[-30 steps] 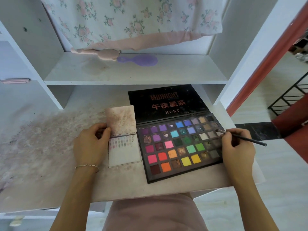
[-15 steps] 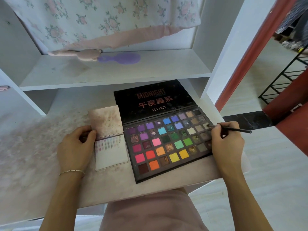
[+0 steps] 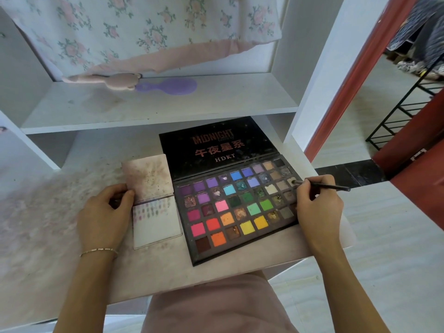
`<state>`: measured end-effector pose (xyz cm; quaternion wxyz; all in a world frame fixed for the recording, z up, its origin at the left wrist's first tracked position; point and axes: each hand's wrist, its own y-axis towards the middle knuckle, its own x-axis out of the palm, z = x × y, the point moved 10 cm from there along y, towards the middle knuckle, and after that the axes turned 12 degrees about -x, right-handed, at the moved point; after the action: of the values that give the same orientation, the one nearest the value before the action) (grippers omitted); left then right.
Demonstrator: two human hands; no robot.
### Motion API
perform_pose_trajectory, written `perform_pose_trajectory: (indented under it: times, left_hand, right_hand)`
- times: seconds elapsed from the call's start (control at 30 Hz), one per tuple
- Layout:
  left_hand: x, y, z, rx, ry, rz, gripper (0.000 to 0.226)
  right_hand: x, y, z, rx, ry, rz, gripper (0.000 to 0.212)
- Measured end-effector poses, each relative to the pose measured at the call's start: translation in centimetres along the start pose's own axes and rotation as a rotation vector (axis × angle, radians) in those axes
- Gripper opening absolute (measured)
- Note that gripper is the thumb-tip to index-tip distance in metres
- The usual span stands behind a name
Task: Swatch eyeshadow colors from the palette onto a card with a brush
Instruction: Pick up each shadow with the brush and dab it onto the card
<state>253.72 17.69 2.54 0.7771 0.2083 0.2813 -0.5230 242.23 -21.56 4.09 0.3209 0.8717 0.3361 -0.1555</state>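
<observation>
We find the right hand (image 3: 319,207) pinching the slim, light brush (image 3: 322,186) mid-handle, tip in a beige pan at the eyeshadow palette's (image 3: 240,207) right edge, the left hand (image 3: 103,217) gripping the flimsy swatch card (image 3: 156,222) by its edge.

One palette (image 3: 235,207), one brush (image 3: 322,186), one card (image 3: 156,222), two hands (image 3: 103,217) (image 3: 319,207), one bracelet (image 3: 98,251), one purple hairbrush (image 3: 168,86).
</observation>
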Motion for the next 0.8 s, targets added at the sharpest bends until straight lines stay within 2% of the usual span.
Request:
perform_pose_trajectory:
  times: [0.23, 0.47, 0.67, 0.8]
  left_hand:
    - [0.0, 0.1, -0.2, -0.003, -0.011, 0.012, 0.016]
    - [0.1, 0.2, -0.5, -0.01, -0.011, 0.013, 0.015]
    - [0.0, 0.4, -0.5, -0.001, -0.016, 0.014, 0.013]
    - [0.1, 0.5, -0.6, 0.009, -0.021, 0.006, 0.014]
  right_hand:
    - [3.9, -1.7, -4.5, -0.121, 0.27, -0.206, 0.03]
    - [10.5, -5.4, -10.2, -0.188, 0.474, -0.523, 0.022]
    - [14.4, -6.6, -12.7, -0.185, 0.5, -0.675, 0.018]
    - [15.4, -6.6, -12.9, -0.197, 0.44, -0.702, 0.017]
